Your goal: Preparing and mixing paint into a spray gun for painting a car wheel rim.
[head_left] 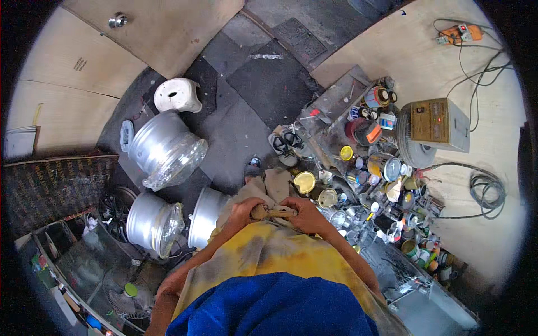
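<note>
Close in front of my waist, both my hands meet at a narrow tan strip point(280, 213). The fingers of my left hand point(245, 211) are closed around its left end, where a rounded tan bunch shows. My right hand point(306, 215) pinches the other end. Whether the strip is tape or cloth I cannot make out. Just beyond the hands are khaki trousers point(277, 183), and below hangs a yellow and grey stained garment point(263, 246). A silver wheel rim point(204, 215) stands left of my left hand.
Two more silver rims, one large point(159, 140) and one lower point(147, 221), carry clear plastic film. A white stool point(178, 95) stands beyond. On the right are several paint cans point(384, 166), a tyre point(404, 140), a boxy device point(440, 123) and coiled cable point(487, 193). A fan point(126, 294) sits lower left.
</note>
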A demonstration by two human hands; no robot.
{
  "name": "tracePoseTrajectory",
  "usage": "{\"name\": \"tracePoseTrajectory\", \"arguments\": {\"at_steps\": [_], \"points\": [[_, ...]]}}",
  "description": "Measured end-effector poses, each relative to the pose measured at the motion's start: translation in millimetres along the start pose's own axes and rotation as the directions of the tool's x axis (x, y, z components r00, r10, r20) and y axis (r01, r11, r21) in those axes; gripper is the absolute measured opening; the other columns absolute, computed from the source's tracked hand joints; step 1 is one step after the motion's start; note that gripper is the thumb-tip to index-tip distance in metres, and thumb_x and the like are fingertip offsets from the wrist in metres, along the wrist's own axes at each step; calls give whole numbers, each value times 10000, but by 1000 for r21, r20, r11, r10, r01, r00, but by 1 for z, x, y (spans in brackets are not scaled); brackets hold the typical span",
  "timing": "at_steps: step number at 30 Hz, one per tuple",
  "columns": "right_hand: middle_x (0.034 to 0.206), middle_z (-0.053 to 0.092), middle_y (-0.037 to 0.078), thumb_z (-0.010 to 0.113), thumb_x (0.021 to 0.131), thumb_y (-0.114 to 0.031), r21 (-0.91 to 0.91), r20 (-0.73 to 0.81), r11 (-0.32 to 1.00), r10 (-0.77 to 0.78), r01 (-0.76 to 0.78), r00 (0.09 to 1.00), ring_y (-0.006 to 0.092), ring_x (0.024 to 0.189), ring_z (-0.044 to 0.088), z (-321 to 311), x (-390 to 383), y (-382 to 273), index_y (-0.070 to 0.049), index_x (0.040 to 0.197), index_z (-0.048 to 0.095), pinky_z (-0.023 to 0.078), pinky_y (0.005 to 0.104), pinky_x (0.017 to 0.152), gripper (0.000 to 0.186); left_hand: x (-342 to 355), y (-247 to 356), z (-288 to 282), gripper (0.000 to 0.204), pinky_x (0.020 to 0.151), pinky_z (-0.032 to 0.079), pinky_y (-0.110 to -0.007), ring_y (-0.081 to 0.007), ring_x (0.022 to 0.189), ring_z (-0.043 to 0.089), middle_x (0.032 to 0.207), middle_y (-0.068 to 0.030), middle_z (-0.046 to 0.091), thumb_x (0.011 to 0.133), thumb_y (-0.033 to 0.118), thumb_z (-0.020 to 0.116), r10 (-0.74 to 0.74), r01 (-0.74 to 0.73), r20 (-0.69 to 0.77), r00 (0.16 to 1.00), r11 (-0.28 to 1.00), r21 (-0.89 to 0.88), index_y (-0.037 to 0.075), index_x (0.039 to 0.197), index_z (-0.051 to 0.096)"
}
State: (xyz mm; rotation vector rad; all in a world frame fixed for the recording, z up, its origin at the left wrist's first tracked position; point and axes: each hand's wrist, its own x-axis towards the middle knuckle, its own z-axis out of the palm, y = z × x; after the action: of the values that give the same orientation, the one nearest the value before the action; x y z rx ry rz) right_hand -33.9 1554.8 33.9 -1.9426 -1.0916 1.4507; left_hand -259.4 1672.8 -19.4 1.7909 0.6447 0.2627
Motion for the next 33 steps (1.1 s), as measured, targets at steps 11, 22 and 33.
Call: {"name": "tracePoseTrajectory", "arguments": {"at_steps": [11,22,33], "points": [[949,633,151,672,732,-26,-292,-110,901,-364,320,925,385,897,659,-29,96,-54,-92,1147,697,535,434,748,421,67,19,-71,401,777,571,-402,-345,929,730,1015,-170,726,692,44,855,-95,131,-247,964,982,136,14,1062,703],[1055,690,150,733,824,-242,-295,352,838,-352,460,867,400,996,657,-110,279,-89,-118,1120,710,516,502,847,322,217,-3,-166,360,779,578,-398,-355,868,746,950,-177,752,760,190,868,-231,257,-175,957,956,143,28,1047,723],[1050,684,95,741,821,-187,-213,-137,864,-489,456,861,341,1046,650,-207,324,-113,-142,1111,701,521,468,882,296,433,26,-247,413,840,541,-446,-394,930,710,1004,-228,737,775,255,785,-289,70,540,791,919,388,-12,1086,738]]}}
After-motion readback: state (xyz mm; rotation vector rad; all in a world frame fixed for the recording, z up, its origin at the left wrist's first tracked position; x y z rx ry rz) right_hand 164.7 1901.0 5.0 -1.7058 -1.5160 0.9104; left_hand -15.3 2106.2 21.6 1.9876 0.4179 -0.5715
